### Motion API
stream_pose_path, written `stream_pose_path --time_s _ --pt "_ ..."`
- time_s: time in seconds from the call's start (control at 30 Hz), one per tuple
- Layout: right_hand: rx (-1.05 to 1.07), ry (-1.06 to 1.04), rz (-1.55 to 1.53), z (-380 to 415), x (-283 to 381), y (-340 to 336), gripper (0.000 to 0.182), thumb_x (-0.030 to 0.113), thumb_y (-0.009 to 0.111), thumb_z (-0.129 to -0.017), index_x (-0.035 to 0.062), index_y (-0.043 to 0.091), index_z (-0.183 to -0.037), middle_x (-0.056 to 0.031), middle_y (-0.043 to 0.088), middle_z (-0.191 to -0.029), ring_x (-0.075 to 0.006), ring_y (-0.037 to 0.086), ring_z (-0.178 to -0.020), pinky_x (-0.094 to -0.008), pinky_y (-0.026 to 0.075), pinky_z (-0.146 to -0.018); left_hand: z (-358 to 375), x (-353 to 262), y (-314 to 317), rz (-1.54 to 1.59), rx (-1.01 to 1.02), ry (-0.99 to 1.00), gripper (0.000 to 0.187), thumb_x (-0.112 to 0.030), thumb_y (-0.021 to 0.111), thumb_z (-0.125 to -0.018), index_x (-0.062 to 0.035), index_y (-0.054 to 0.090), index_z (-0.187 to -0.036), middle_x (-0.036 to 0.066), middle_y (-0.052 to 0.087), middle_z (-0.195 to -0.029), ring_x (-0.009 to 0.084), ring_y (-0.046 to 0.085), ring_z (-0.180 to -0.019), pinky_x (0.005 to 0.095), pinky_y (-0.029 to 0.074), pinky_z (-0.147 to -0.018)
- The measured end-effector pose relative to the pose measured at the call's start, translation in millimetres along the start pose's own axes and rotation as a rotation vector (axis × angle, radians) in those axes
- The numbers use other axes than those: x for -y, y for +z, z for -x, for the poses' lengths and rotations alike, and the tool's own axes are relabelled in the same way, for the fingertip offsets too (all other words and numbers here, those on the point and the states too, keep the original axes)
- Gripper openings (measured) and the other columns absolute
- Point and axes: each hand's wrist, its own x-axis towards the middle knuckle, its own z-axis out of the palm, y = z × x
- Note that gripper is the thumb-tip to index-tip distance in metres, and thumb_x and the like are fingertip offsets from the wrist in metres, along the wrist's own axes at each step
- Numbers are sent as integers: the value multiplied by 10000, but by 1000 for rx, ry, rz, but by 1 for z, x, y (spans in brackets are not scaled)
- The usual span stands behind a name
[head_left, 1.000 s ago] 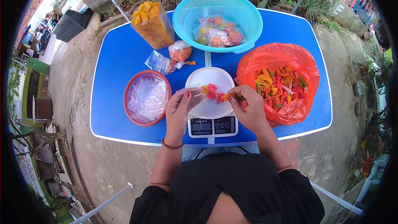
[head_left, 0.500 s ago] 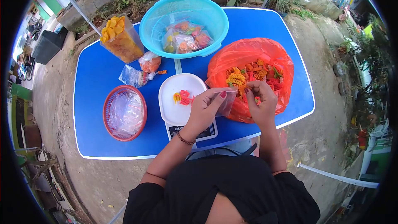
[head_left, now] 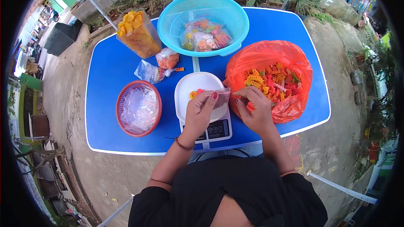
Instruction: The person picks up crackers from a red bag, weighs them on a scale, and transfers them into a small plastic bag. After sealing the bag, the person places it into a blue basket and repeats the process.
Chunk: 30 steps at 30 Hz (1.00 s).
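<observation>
My left hand (head_left: pixel 202 111) pinches a small clear plastic bag (head_left: pixel 223 98) between thumb and fingers, above the right side of the white scale tray. My right hand (head_left: pixel 256 109) is just right of the bag, at the near left edge of a red plastic bag (head_left: pixel 269 51). Its fingers are bent, with a small gap between thumb and index finger. Inside the red bag lie loose colourful curly crackers (head_left: pixel 277 77). A few red and yellow crackers (head_left: pixel 194 94) sit on the tray (head_left: pixel 185 82) of a digital scale (head_left: pixel 219 129), partly hidden by my left hand.
A red basket (head_left: pixel 158 115) of clear bags (head_left: pixel 136 107) stands at left. Behind are a turquoise basin (head_left: pixel 166 21) with packed cracker bags (head_left: pixel 206 42), a tall bag of yellow chips (head_left: pixel 141 38) and small tied bags (head_left: pixel 167 60). All rest on a blue table (head_left: pixel 105 73).
My view has shifted, so the table sits further right. Relative to the table, both hands have moved left, bringing the small bag from the red bag's edge to over the scale tray.
</observation>
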Motion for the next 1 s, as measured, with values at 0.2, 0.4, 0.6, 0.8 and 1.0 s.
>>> stream_pose_path --time_s 0.2,0.4,0.6,0.8,1.0 --pt "223 -118 114 -7 -5 47 246 -17 645 -845 -9 663 -1091 -157 654 -1031 -355 629 -985 -435 520 -872 31 -16 -46 -48 -269 115 328 -191 531 -1070 66 667 -1222 155 736 -1110 201 719 -1024 322 565 -946" --pt "250 -126 250 -10 -3 62 232 29 670 -844 21 669 -1076 -138 653 -1007 -338 613 -996 -435 513 -875 51 -13 -63 -49 -367 92 286 -145 597 -1032 87 665 -1184 181 741 -1021 255 747 -927 359 613 -880" --pt "236 58 185 -10 -3 51 210 8 687 -836 29 668 -1045 -123 653 -941 -322 631 -898 -417 522 -802 52 -6 -59 -78 -321 69 213 -58 650 -985 93 686 -1132 139 747 -987 180 735 -888 307 612 -836" --pt "67 74 -193 -10 13 45 192 -37 724 -837 21 681 -1015 -94 674 -906 -214 656 -747 -320 517 -677 47 -6 -39 -23 -263 28 194 -53 739 -922 67 713 -1073 88 749 -924 105 702 -813 250 581 -762" --pt "126 10 -317 -8 19 41 188 -43 753 -811 24 706 -980 -85 709 -918 -189 649 -770 -294 508 -690 52 -10 -34 -92 -192 3 242 -58 796 -876 52 724 -1078 67 752 -936 65 674 -825 216 547 -734"
